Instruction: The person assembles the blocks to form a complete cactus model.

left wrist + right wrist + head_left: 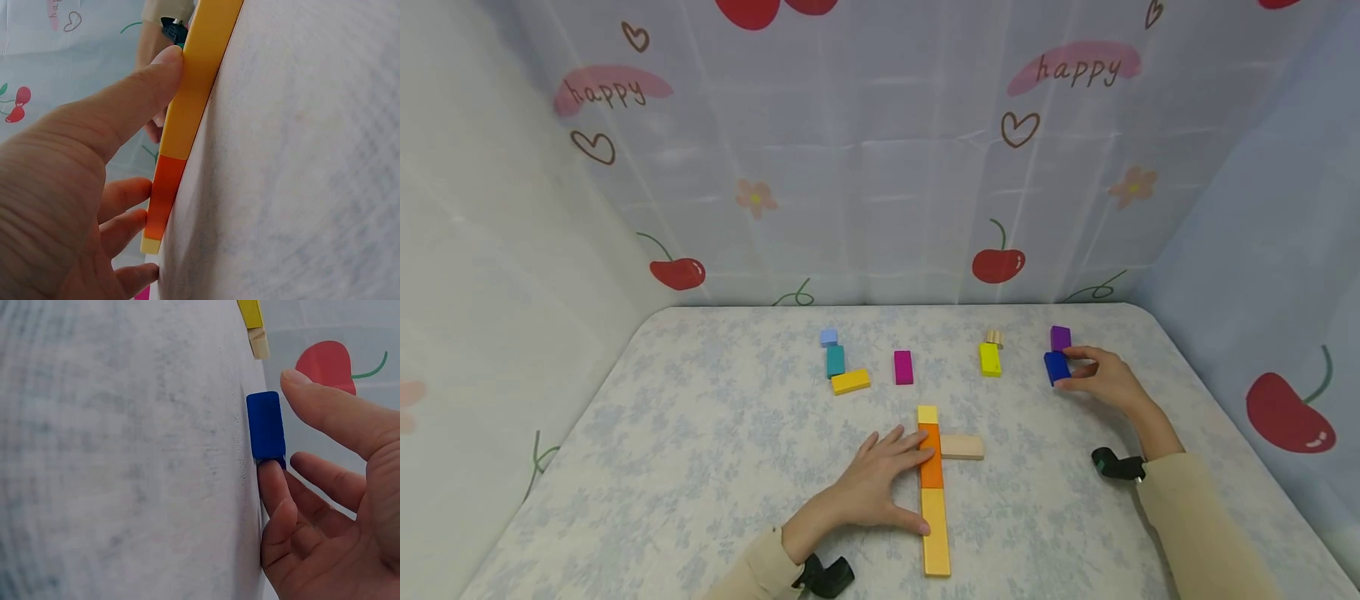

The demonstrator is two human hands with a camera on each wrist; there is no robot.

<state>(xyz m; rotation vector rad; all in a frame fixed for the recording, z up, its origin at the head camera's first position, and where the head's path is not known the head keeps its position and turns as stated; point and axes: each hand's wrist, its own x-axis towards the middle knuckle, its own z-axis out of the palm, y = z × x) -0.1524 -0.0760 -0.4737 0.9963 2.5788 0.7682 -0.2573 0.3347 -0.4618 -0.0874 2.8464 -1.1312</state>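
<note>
In the head view, my right hand [1105, 382] holds a blue block [1057, 368] at the right of the table, its index finger at the far end and its thumb by the near corner. The right wrist view shows the same blue block [267, 426] between thumb and fingers; thumb contact cannot be made out. A purple block [1061, 338] sits right behind it. My left hand [872, 483] is spread beside a straight row of blocks. Its fingers touch the orange block [931, 467], and its thumb touches the long yellow block [936, 542].
A small yellow block [927, 414] tops the row; a plain wooden block [962, 447] juts right. Farther back lie light-blue [828, 337], teal [835, 362], yellow [851, 382], magenta [903, 367] and lime [990, 360] blocks, plus a ridged wooden piece [995, 337]. A cherry-print curtain [865, 167] hangs behind.
</note>
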